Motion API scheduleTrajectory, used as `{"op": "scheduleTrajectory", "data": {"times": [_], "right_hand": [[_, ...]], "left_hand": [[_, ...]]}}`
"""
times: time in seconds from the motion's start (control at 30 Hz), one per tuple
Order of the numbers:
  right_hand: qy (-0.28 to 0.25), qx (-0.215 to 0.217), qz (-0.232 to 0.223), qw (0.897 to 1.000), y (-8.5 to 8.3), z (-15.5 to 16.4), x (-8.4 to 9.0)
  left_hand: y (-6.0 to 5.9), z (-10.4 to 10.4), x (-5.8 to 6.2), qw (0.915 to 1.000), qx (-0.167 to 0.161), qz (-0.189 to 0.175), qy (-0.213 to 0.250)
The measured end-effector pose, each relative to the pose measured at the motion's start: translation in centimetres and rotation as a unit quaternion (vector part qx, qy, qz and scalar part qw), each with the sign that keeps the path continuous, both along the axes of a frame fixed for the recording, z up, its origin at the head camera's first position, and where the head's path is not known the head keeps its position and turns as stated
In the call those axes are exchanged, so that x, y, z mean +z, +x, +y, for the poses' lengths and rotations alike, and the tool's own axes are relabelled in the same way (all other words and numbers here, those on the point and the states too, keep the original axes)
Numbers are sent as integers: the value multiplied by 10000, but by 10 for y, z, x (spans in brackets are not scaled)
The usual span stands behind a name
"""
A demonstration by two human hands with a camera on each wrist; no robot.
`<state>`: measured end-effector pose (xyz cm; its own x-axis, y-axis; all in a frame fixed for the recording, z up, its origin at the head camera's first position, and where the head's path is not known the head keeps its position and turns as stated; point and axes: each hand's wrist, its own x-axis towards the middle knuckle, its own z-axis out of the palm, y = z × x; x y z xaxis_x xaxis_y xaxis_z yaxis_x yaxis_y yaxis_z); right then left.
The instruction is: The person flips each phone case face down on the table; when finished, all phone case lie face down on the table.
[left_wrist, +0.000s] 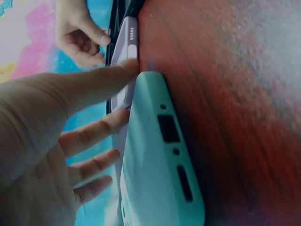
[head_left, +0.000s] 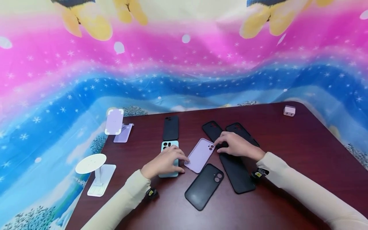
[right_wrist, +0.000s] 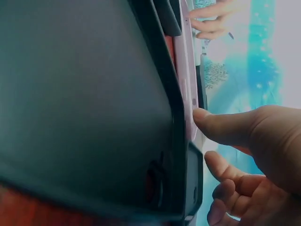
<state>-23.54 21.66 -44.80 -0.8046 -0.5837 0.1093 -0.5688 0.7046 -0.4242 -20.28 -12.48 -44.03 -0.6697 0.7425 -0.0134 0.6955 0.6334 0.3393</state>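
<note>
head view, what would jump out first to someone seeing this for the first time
The loud pink and blue starry cloth behind the dark red table grabs the eye first. Next, mid-table, the lilac phone case, with the left hand touching its near end and the right hand at its camera end. Black phone cases lie around it, and a mint case sits under the left hand.

a big printed cloth point(head_left: 184, 64) is hanging across the whole upper half of the frame, pink bands running over blue ones with little white stars and snowflakes, yellow shapes peeking in along the top edge. it's draping down into the lower left too, showing pale blue and frosty trees. a dark reddish-brown wooden table point(head_left: 302, 153) is filling the lower right, its rounded corner sitting at the right. soft even light is falling everywhere, no hard shadows.
</note>
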Motion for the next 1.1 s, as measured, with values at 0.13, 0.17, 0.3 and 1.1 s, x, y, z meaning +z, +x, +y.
{"op": "scheduleTrajectory", "data": {"times": [0.13,0.17,0.3,1.1], "right_hand": [[135,-65,-85,9999,-2,-9,2],[179,-69,-99,9998,-3,-11,2],[377,-11,73,9993,-6,-22,2],[-2021,781,-867,9724,-37,9,63]], "left_hand": [[-1,6,-1,9998,40,126,-171],[-1,6,-1,9997,32,163,-176],[-2,8,-2,9990,-58,375,-215],[12,15,35,9727,-327,1292,1898]]}}
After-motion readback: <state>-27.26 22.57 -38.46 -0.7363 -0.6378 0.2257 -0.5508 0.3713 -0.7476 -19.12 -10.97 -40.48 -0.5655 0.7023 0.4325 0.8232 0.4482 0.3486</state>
